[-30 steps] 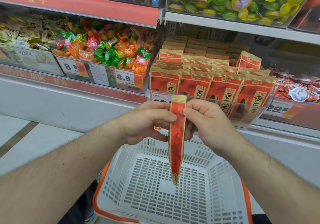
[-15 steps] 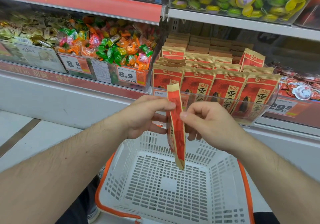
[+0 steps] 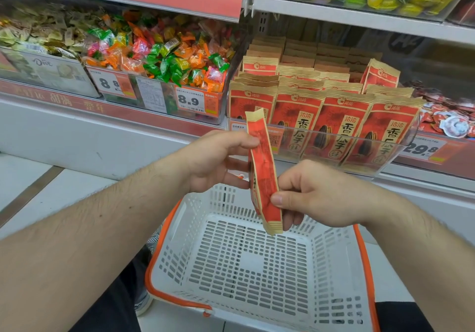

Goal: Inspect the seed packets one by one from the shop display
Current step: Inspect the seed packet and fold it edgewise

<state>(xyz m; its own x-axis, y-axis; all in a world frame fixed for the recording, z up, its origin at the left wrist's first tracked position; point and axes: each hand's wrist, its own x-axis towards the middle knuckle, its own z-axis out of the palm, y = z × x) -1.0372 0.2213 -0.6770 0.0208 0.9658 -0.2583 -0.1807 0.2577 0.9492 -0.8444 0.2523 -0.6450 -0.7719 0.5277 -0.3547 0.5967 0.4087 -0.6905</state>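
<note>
A red and tan seed packet (image 3: pixel 262 170) hangs edge-on between my hands, above the basket. My left hand (image 3: pixel 213 159) pinches its upper part with the thumb on the near side. My right hand (image 3: pixel 316 195) pinches its lower part between thumb and fingers. Behind it, several matching seed packets (image 3: pixel 341 123) stand in rows in a clear display bin (image 3: pixel 385 157) on the shelf.
A white slotted shopping basket (image 3: pixel 257 262) with an orange rim sits below my hands with nothing in it. A bin of wrapped candies (image 3: pixel 164 56) stands left of the seed display, small red packs (image 3: pixel 452 121) to its right. Shelf edges run above.
The packet has tilted, its top leaning left. My right hand slid from the packet's top down to its lower part. My left hand kept its hold near the top.
</note>
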